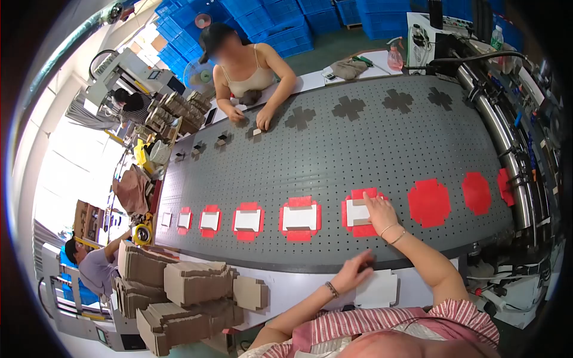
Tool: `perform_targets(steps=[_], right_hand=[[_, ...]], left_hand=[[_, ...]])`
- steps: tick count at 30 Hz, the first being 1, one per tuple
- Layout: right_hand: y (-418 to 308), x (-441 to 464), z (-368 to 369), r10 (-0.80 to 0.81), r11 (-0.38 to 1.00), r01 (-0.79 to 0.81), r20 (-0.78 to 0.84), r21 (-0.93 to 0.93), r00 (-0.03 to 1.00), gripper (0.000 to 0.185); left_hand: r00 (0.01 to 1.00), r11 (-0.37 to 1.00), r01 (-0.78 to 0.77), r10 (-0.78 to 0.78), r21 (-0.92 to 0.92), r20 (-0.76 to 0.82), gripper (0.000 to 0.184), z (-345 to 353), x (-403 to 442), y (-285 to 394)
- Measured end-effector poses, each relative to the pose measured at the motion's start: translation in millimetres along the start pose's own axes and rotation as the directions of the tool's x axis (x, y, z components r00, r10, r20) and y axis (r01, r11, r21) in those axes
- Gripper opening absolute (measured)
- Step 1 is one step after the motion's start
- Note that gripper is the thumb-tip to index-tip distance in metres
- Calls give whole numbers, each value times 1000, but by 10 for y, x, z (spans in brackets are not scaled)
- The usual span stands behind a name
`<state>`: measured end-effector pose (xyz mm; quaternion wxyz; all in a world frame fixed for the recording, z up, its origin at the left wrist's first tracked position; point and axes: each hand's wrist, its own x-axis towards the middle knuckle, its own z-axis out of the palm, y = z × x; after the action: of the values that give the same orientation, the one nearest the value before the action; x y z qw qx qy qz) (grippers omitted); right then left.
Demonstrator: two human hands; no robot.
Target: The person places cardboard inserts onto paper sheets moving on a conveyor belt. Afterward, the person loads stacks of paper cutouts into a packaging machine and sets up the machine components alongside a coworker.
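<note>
My right hand [380, 213] lies with its fingers stretched out on a white card blank [356, 210], which rests on a red cross-shaped sheet [362, 230] on the perforated belt. It touches the card's right side. My left hand [353, 273] hovers at the belt's near edge, fingers apart and blurred at the tips, with nothing visible in them. Just beside it, a white cut-out blank [385, 289] lies on the near ledge. Left of my right hand, several red sheets [300, 235] carry card blanks; to its right lie bare red sheets [428, 203].
A grey perforated belt [334, 155] spans the view. Opposite, a co-worker [248, 74] handles a small piece by dark cross-shaped sheets [348, 108]. Stacked brown card blanks [200, 283] stand at near left. Metal rollers [501, 137] border the right end; blue crates [262, 24] stand behind.
</note>
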<state>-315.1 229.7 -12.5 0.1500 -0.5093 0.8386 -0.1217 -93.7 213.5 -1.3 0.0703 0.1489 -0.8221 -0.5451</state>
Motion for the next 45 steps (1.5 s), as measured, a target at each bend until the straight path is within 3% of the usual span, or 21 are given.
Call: perform_targets(steps=[1,2,4,6,7,10,13,16,19,23,25,27,28,29,31,32,34,35,37,39,45], right_hand=[[-34,-56,-31,1,1000,-1,34,0,999,89],[-44,-147,-98,-63,995,69,-77,75,995,85],[-49,-367,-169,-117,978,144,-178,148,977,81],[38,-603,-150,-102,983,154,-394,103,914,59],[100,-745,-90,-110,984,155,-373,92,921,59],[235,-1185,-50,-108,887,299,-471,352,875,30],[147,-1601,-280,-97,815,311,-414,490,905,34],[190,-1856,-289,-61,857,186,-264,480,962,38],[274,-1826,-320,-43,864,249,-429,437,902,42],[428,-1734,-421,27,852,181,-386,492,922,42],[568,-1602,-412,71,824,139,-344,549,936,41],[790,-1509,-322,-69,864,306,-508,401,858,38],[906,-1482,-308,82,918,86,-397,387,914,36],[866,-1393,-483,219,871,45,-468,489,856,35],[1011,-1170,-623,283,921,-53,-570,385,771,37],[1064,-1078,-631,280,926,-74,-542,371,792,39],[1047,-919,-561,277,930,-89,-521,356,808,40],[1064,-849,-494,245,940,-94,-453,329,858,42],[1088,-716,-392,215,947,-101,-370,303,904,43],[1041,-627,-272,155,960,-67,-319,271,935,43],[968,-553,-150,137,969,-84,-222,233,965,38]], left_hand=[[997,997,-78,78,2,28,37,107,-109,41],[998,998,-65,65,-4,25,37,129,-184,45],[973,892,-230,225,389,58,31,155,-226,74],[967,905,-247,251,347,34,29,176,-208,-14],[960,914,-268,280,306,4,28,225,-206,-14],[961,944,-272,276,188,5,15,315,-220,5],[952,954,-294,298,67,-71,14,261,-49,-22],[994,995,62,-69,-79,-80,11,77,199,121],[997,999,21,-19,27,-75,13,28,581,315],[997,997,54,-57,-45,-48,15,188,805,302],[995,989,-48,35,-137,-96,22,174,903,275],[999,998,33,-34,-50,-12,28,43,977,255],[990,992,123,-124,-23,-66,30,2,993,177],[969,976,219,-218,-3,-115,32,32,921,88],[985,977,130,-147,-168,-94,38,-22,895,19],[985,971,147,-162,-190,-64,38,-28,878,6],[996,978,-82,75,192,42,41,-115,865,-10],[996,979,-80,72,189,48,41,-96,896,18],[983,988,18,-46,154,177,81,-26,960,61],[976,962,4,-63,272,207,95,14,972,-58],[972,961,64,-121,270,202,92,-50,906,-79]])
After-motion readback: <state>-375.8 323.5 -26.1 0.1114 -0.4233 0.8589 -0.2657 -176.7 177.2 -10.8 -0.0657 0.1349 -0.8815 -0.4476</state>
